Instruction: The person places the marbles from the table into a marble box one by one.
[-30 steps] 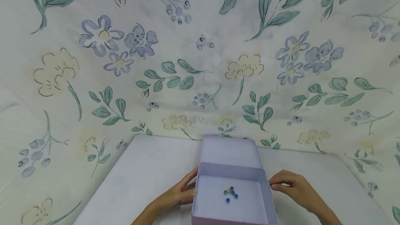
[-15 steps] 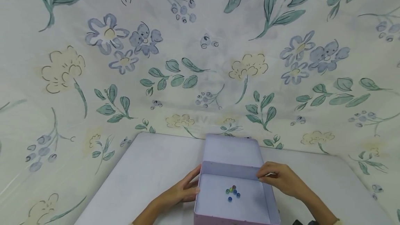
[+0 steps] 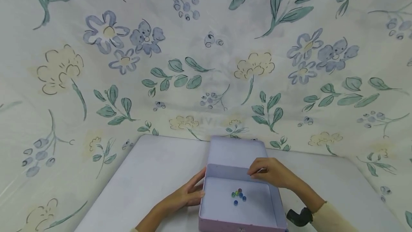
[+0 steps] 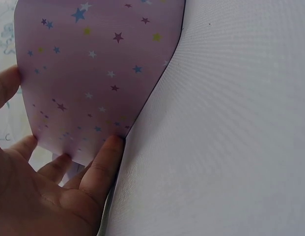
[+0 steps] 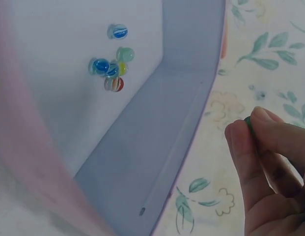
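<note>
In the head view, spreads the left hand [image 3: 181, 199] against the left side of the open box [image 3: 222, 225]; shows marbles [image 3: 241, 195] grouped on its floor; holds the right hand [image 3: 271, 171] near its back-right corner. In the left wrist view, rests extended fingers on the pink, star-printed wall. In the right wrist view, pinches a small green thing [image 5: 248, 119], mostly hidden between fingertips.

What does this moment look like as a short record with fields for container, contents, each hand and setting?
Container: rectangular pink star-printed box with lilac interior; lid open at back
Contents: six small round glass marbles: three blue, one green, one yellow, one red-and-white
Left hand: fingertips against the box's left outer side
Right hand: pinches a small green object, mostly hidden
Surface: flat white tabletop
Backdrop: white floral-printed sheet
</note>
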`<action>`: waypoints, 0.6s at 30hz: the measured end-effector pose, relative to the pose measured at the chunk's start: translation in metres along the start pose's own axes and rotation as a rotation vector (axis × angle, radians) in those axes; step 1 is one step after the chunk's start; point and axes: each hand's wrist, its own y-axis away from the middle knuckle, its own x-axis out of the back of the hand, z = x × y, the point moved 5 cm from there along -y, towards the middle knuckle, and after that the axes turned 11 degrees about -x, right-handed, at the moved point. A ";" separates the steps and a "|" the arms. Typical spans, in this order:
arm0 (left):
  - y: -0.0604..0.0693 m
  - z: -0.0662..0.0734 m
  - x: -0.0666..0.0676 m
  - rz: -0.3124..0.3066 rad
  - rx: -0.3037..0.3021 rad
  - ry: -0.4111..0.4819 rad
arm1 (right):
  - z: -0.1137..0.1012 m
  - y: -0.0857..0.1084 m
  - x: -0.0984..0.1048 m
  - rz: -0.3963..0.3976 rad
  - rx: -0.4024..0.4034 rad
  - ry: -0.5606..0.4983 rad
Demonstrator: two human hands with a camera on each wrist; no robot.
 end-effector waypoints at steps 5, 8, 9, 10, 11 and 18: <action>0.002 0.002 -0.002 -0.005 0.006 0.004 | -0.007 -0.013 -0.010 -0.081 -0.038 0.018; 0.002 0.003 -0.002 0.004 0.011 0.006 | -0.014 -0.020 -0.014 -0.103 -0.038 0.044; 0.001 0.003 -0.002 0.006 0.009 0.005 | -0.016 -0.022 -0.015 -0.105 -0.037 0.054; 0.000 0.004 -0.002 0.007 0.009 0.004 | -0.018 -0.024 -0.015 -0.108 -0.036 0.058; 0.000 0.004 -0.001 0.007 0.008 0.004 | -0.019 -0.026 -0.016 -0.112 -0.035 0.062; -0.002 0.002 0.000 -0.002 0.007 0.006 | -0.024 -0.036 -0.025 -0.194 0.005 0.043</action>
